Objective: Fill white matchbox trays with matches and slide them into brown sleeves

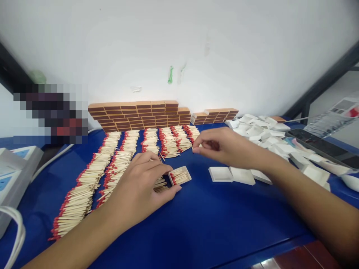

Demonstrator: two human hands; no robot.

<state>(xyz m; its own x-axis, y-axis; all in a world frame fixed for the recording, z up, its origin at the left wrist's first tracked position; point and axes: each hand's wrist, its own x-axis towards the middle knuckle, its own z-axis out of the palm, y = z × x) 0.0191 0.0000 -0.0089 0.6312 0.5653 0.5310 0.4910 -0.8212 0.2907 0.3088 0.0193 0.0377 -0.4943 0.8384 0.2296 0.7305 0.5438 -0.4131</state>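
My left hand (148, 175) curls its thumb and fingers around a small white matchbox tray (188, 172) partly filled with red-tipped matches (179, 175). Farther back and to the right, my right hand (214, 144) is closed in a pinch. Between its fingertips is the pale end of what looks like a match (192, 147), at the edge of the matchstick rows (168, 142). More matches spread in long rows (75, 198) to the left, and some lie under my left palm. Several white trays (221, 174) stand lined up below my right wrist.
Brown matchboxes (140, 116) are stacked like a wall along the back. A heap of white trays (260, 130) lies at the right, beside a dark phone (322, 145). A power strip (17, 168) and white cables sit at the left of the blue table (196, 231).
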